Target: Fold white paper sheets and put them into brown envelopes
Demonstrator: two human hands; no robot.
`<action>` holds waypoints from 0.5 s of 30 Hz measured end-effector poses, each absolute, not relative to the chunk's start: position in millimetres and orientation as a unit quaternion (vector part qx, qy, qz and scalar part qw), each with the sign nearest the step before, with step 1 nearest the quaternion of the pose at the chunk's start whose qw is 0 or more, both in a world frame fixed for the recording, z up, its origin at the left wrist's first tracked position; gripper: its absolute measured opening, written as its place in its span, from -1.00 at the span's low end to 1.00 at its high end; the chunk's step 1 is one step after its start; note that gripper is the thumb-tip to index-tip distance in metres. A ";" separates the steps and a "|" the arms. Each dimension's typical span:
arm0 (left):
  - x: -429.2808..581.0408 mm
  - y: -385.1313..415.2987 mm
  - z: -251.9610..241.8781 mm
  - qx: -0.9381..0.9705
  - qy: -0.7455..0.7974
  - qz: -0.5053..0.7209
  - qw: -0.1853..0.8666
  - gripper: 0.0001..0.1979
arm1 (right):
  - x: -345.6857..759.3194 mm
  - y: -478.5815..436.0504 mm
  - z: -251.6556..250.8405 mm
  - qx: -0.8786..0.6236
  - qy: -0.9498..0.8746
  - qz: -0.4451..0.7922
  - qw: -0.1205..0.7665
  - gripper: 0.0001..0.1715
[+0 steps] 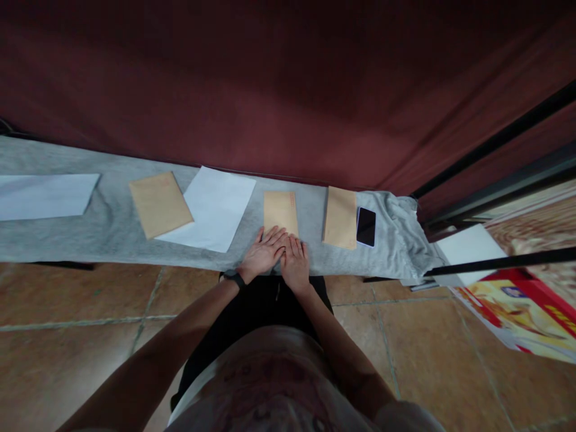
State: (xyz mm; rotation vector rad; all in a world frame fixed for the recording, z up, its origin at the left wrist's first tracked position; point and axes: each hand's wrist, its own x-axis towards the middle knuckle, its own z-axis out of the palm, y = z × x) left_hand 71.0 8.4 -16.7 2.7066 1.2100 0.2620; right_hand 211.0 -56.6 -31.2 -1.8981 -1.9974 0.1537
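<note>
Directly in front of me a brown paper envelope (279,207) lies flat on the grey cloth. Both palms press on its near end, which they partly cover. My left hand (264,252), with a dark watch at the wrist, is flat with the fingers stretched out. Beside it, my right hand (294,263) also lies flat, its fingers meeting those of the left. To the right rests a thicker stack of brown envelopes (340,217). On the left, another brown envelope (161,205) overlaps a white sheet of paper (220,207).
The grey cloth (119,240) covers a long narrow bench. More white paper (42,195) lies at its far left. A phone (366,227) is beside the right stack. Dark poles (504,261) and a red and yellow box (522,309) stand at the right. A dark red curtain (270,120) hangs behind.
</note>
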 end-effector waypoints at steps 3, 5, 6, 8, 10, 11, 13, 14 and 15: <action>71.1 8.2 -16.8 0.905 0.407 0.092 0.083 -0.46 | 210.3 -55.7 -31.2 -0.667 -0.719 0.057 0.185 -0.39; 71.2 8.1 -16.7 0.904 0.408 0.094 0.082 -0.47 | 211.7 -56.3 -32.0 -0.660 -0.727 0.053 0.181 -0.39; 71.2 8.0 -16.7 0.904 0.408 0.094 0.081 -0.47 | 212.6 -56.8 -32.5 -0.656 -0.731 0.050 0.180 -0.39; 71.1 8.0 -16.6 0.905 0.407 0.095 0.080 -0.48 | 214.2 -57.7 -33.5 -0.652 -0.736 0.043 0.176 -0.39; 70.8 8.0 -16.5 0.905 0.406 0.095 0.080 -0.48 | 215.0 -58.1 -34.4 -0.652 -0.737 0.040 0.173 -0.39; 70.7 8.0 -16.4 0.905 0.406 0.095 0.081 -0.48 | 215.1 -58.2 -34.8 -0.654 -0.736 0.040 0.171 -0.39; 70.5 8.0 -16.2 0.905 0.406 0.097 0.082 -0.48 | 215.1 -58.1 -35.4 -0.655 -0.735 0.039 0.169 -0.39; 70.4 7.9 -16.0 0.905 0.407 0.099 0.082 -0.48 | 215.1 -58.1 -35.6 -0.655 -0.735 0.037 0.169 -0.39; 70.4 7.9 -15.7 0.904 0.407 0.099 0.082 -0.48 | 215.3 -58.1 -35.8 -0.655 -0.735 0.035 0.170 -0.39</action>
